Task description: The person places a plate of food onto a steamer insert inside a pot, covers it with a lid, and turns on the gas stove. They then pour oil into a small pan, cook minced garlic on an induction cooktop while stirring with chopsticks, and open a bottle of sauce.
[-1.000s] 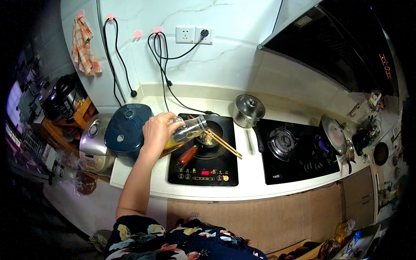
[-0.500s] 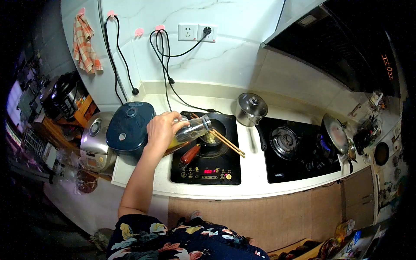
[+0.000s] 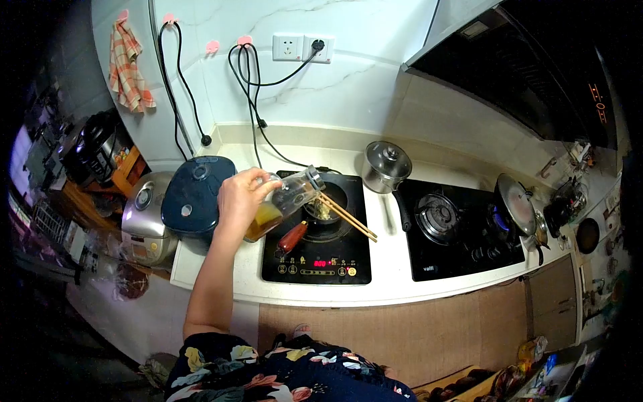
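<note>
My left hand (image 3: 240, 195) is closed around a clear glass oil bottle (image 3: 289, 196), near its handle side. The bottle leans over with its mouth up and to the right, and yellow oil lies toward its lower end. Under the mouth is a small dark pan (image 3: 333, 209) with pale chopped bits in it. Its reddish-brown handle (image 3: 292, 237) points toward me. A pair of wooden chopsticks (image 3: 348, 218) rests across the pan's right rim. The pan stands on a black induction cooker (image 3: 316, 273) with a lit red display. My right hand is out of view.
A dark blue rice cooker (image 3: 194, 201) stands left of my forearm, beside a silver cooker (image 3: 149, 218). To the right are a lidded steel saucepan (image 3: 386, 166) and a gas hob (image 3: 462, 260); a blue flame burns near a tilted round lid (image 3: 516, 204). Black cords hang on the wall.
The bottle has tipped back a little toward upright, its mouth rising off the pan and the oil settling toward its base. My left hand has shifted slightly left.
</note>
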Tool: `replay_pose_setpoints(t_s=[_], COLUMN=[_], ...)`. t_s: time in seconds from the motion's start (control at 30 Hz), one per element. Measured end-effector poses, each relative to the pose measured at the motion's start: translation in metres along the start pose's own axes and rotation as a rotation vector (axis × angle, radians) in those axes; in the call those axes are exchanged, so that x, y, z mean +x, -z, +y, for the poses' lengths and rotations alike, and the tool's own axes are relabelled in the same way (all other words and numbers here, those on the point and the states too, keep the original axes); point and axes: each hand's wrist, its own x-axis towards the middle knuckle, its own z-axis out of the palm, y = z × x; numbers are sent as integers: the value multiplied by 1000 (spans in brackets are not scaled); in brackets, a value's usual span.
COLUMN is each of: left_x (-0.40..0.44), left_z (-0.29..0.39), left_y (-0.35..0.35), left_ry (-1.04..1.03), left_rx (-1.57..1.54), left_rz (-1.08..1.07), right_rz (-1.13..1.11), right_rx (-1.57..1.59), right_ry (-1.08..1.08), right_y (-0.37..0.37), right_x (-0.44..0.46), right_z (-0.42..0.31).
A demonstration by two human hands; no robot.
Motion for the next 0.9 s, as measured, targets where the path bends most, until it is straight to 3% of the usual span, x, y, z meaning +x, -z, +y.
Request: replay_pose_setpoints(t_s=[0.13, 0.37, 0.53, 0.63, 0.73, 0.8, 0.9], left_x=[0, 2, 11, 15, 12, 7, -15], left_z=[-2, -17, -12, -5, 26, 50, 104], left_y=[4, -1, 6, 4, -10, -31, -74], left_ry=[104, 78, 85, 102, 78, 121, 178], left_rx=[-104, -690, -856, -835, -889, -1091, -1234], left_rz=[25, 119, 254, 294, 203, 67, -78], right_rz=[0, 2, 24, 46, 60, 84, -27], right_rx=[-2, -15, -48, -252, -245, -333, -441], right_ry=[-1, 12, 92, 223, 313, 383, 431], right_y=[0, 2, 0, 3, -8, -22, -36], right_x=[-1, -3, -16, -13, -1, 16, 36], right_z=[-5, -10, -9, -10, 12, 35, 66])
